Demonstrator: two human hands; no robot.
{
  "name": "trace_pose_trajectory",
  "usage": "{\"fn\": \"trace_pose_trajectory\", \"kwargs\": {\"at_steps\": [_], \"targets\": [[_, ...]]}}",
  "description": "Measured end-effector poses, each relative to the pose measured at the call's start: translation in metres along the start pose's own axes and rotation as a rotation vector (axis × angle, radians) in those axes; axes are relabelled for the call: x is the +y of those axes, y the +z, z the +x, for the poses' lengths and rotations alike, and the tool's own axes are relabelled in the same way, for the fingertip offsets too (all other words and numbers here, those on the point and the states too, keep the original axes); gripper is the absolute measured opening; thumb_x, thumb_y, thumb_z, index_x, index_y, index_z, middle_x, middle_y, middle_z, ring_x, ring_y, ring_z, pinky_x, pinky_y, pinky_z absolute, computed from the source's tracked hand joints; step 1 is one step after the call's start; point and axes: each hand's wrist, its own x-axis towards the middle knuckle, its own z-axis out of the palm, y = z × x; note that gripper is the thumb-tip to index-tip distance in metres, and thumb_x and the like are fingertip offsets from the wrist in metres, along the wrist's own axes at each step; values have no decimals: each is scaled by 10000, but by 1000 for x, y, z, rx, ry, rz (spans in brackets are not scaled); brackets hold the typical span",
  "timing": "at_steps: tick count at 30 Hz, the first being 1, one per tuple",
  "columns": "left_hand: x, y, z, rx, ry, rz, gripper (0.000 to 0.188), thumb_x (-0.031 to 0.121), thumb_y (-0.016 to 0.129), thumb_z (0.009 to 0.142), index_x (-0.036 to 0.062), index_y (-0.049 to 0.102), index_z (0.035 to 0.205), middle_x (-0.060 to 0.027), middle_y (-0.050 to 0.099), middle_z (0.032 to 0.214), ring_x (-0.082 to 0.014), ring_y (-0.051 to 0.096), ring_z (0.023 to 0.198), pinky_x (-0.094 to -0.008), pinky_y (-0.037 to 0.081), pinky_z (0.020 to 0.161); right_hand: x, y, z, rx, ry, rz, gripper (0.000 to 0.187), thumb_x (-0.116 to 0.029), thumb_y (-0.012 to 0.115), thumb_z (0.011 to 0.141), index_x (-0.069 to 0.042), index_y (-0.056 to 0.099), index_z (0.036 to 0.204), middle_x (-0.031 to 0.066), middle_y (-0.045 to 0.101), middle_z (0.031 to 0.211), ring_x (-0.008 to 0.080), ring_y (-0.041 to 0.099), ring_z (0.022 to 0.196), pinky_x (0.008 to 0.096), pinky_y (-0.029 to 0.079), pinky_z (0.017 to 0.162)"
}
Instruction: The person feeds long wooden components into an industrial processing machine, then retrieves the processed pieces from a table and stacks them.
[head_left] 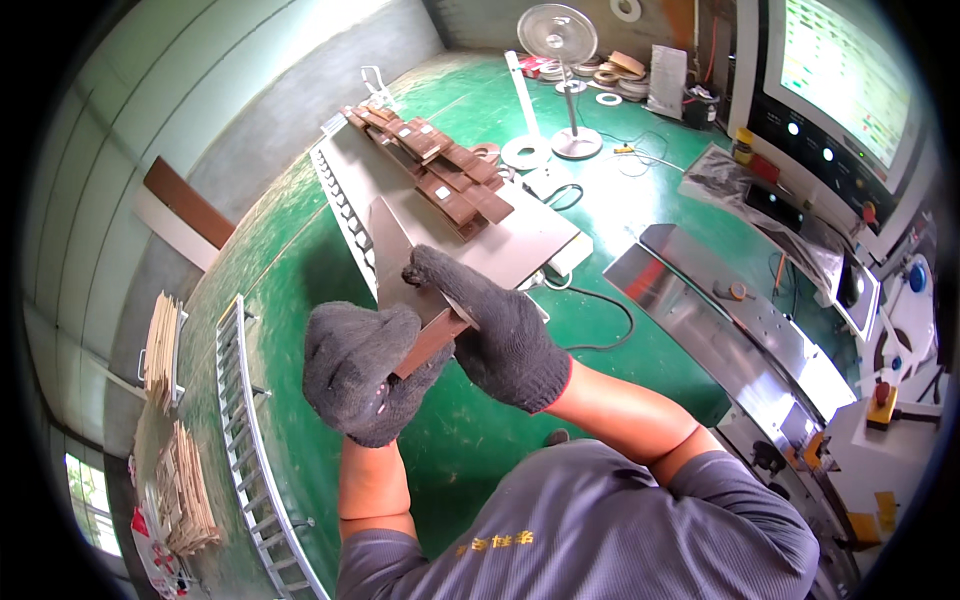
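Both of my hands wear dark grey knitted gloves and hold one brown wood-coloured board point(391, 245) in front of me, tilted, its far end pointing at the long table. My left hand point(365, 365) is closed around its near left side. My right hand point(490, 330) grips the right side, with the fingers over its upper edge; the gloves hide part of the board. Beyond it, several brown boards point(445, 195) lie in a loose, overlapping pile on the long light-topped table point(530, 235).
A row of rollers point(345, 210) runs along the table's left side. A metal roller track point(245, 440) stands at left, near stacked wooden strips point(185, 490). A pedestal fan point(570, 100) is at the back. At right are a metal machine bed point(720, 310) and a lit screen point(840, 75). Cables point(625, 325) cross the green floor.
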Motion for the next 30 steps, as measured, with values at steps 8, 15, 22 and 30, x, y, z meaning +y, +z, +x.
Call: {"fn": "trace_pose_trajectory", "kwargs": {"at_steps": [8, 15, 22, 30], "targets": [[-8, 38, -7, -2, 58, -108, 330, 166, 901, 652, 70, 700, 895, -55, 690, 863, -252, 613, 747, -389, 485, 715, 42, -17, -21, 43, -62, -82, 705, 87, 641, 759, -26, 444, 1426, 169, 565, 1370, 305, 551, 1281, 393, 429, 1071], [-32, 68, -31, -337, 168, -590, 429, 384, 817, 754, 148, 702, 1094, 12, 677, 996, -222, 618, 878, -395, 479, 802, 37, -15, -49, 235, 175, 79, 813, -90, 783, 799, -47, 371, 1498, 126, 656, 1128, 207, 641, 994, 344, 517, 935], [-163, 182, -196, 508, -1407, -762, 585, 475, 449, 1015, 10, 510, 1364, -120, 605, 1246, -200, 562, 1065, -351, 464, 929, 27, -36, -238, 783, 814, -42, 612, -138, 707, 849, -44, 449, 1397, 111, 663, 1093, 203, 640, 966, 347, 519, 890], [-201, 296, -396, 626, -1963, -2053, 507, 441, 485, 983, 25, 542, 1267, -156, 612, 1164, -307, 604, 1061, -458, 500, 934, -181, -78, -479, 1571, 818, -223, 411, -192, 620, 907, -42, 539, 1281, 93, 671, 1053, 199, 639, 935, 352, 521, 838]]}}
